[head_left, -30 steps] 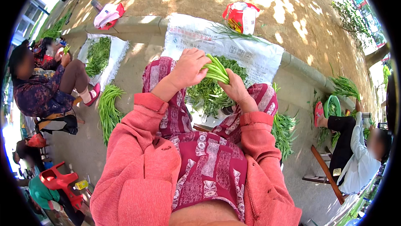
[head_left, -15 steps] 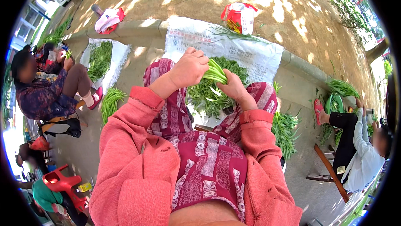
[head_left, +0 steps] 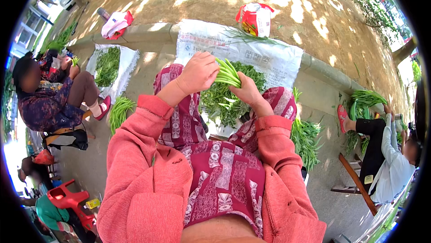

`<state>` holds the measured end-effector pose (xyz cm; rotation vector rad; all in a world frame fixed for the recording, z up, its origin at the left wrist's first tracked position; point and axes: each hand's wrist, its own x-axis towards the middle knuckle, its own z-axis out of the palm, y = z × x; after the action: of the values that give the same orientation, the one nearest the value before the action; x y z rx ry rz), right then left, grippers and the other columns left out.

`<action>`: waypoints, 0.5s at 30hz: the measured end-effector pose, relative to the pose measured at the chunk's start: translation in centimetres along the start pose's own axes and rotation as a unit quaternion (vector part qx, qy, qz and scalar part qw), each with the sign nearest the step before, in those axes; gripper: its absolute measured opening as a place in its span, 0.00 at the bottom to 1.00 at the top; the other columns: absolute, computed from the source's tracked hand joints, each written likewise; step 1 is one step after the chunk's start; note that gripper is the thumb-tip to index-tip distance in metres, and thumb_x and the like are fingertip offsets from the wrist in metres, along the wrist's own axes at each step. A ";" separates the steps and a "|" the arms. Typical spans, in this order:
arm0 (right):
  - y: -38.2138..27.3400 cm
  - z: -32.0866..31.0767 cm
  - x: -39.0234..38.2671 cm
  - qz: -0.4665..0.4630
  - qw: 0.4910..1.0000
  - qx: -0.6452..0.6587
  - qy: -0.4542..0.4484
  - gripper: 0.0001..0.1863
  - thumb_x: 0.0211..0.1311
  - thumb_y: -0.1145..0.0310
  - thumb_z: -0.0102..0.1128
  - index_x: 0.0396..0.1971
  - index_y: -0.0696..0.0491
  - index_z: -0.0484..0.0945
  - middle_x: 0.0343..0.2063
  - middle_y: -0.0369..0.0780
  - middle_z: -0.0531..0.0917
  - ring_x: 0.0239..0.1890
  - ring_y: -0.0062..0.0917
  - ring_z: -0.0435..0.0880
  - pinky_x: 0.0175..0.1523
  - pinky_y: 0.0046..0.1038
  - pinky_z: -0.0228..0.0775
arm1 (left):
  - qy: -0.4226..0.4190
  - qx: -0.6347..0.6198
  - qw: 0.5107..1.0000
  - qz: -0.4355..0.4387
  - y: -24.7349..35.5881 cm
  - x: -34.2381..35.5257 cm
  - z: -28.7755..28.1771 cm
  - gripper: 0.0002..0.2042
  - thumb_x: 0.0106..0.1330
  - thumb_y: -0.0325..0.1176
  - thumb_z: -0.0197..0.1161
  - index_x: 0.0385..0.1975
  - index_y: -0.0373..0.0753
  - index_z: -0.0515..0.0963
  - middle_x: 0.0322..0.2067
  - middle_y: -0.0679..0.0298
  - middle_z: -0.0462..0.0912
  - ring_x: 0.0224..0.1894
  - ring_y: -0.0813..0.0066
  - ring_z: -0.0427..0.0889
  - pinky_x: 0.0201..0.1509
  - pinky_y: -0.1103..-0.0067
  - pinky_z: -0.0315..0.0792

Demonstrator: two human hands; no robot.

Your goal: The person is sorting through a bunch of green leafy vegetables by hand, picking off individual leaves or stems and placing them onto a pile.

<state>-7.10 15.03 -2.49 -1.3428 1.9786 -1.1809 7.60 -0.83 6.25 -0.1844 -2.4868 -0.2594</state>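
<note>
A bunch of slender bright green vegetable stems (head_left: pixel 229 73) is held up between my hands, over my knees. My right hand (head_left: pixel 248 90) is closed round its right end, the thumb on the near side. At the other end, the curled fingers of my left hand (head_left: pixel 199 73) are pressed together against the stems and hide their tips. Under the bunch, a heap of loose green leaves (head_left: pixel 229 102) lies between my knees on a white woven sack (head_left: pixel 283 61).
Long greens (head_left: pixel 306 142) lie by my right knee, and a second bundle (head_left: pixel 120 113) on the left. A red and white bag (head_left: pixel 256 18) stands beyond the sack, near the kerb (head_left: pixel 314 65). People sit on both sides; a red stool (head_left: pixel 67 196) is lower left.
My left hand has come down and slightly left, to the end of the bunch. The stems look more fanned out. At right, the other person's hand has shifted on the greens over the basin.
</note>
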 end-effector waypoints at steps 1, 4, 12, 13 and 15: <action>0.3 0.2 0.2 -0.009 1.000 -0.010 0.000 0.14 0.49 0.67 0.61 0.34 0.57 0.71 0.26 0.51 0.78 0.32 0.47 0.77 0.38 0.39 0.69 | 0.005 0.000 1.000 -0.002 0.0 -0.1 0.1 0.03 0.50 0.28 0.62 0.23 0.40 0.75 0.25 0.64 0.70 0.33 0.64 0.72 0.38 0.70 0.65; 0.9 0.6 0.2 -0.022 1.000 -0.012 -0.004 0.15 0.50 0.66 0.61 0.36 0.57 0.70 0.27 0.52 0.78 0.33 0.49 0.77 0.39 0.41 0.68 | 0.005 0.005 1.000 -0.011 0.2 -0.1 0.1 0.04 0.49 0.28 0.62 0.23 0.40 0.74 0.25 0.64 0.70 0.34 0.64 0.72 0.38 0.70 0.65; -0.2 0.5 0.0 -0.010 1.000 0.006 0.006 0.14 0.51 0.66 0.60 0.34 0.57 0.70 0.27 0.53 0.78 0.33 0.51 0.76 0.38 0.42 0.68 | -0.032 0.031 0.999 -0.004 -1.0 -0.6 0.0 0.06 0.50 0.27 0.62 0.28 0.38 0.76 0.27 0.63 0.72 0.34 0.63 0.73 0.38 0.70 0.65; -0.4 0.3 -0.2 0.000 1.000 0.005 0.013 0.13 0.51 0.66 0.59 0.33 0.57 0.70 0.26 0.53 0.78 0.33 0.51 0.76 0.38 0.42 0.68 | -0.042 0.029 0.999 0.001 -1.2 -0.8 0.1 0.05 0.51 0.27 0.62 0.28 0.38 0.76 0.27 0.63 0.72 0.35 0.64 0.73 0.39 0.70 0.65; -0.4 0.1 -0.3 0.000 1.000 -0.025 0.017 0.13 0.51 0.66 0.58 0.33 0.57 0.70 0.27 0.53 0.78 0.33 0.52 0.77 0.38 0.43 0.68 | -0.071 0.055 0.996 0.007 -1.2 -0.7 0.4 0.04 0.51 0.28 0.62 0.26 0.38 0.75 0.26 0.63 0.71 0.34 0.64 0.73 0.39 0.70 0.65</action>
<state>-6.70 15.17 -2.27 -1.3559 2.0456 -1.1690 7.68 -1.90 5.37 -0.1785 -2.6309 -0.1062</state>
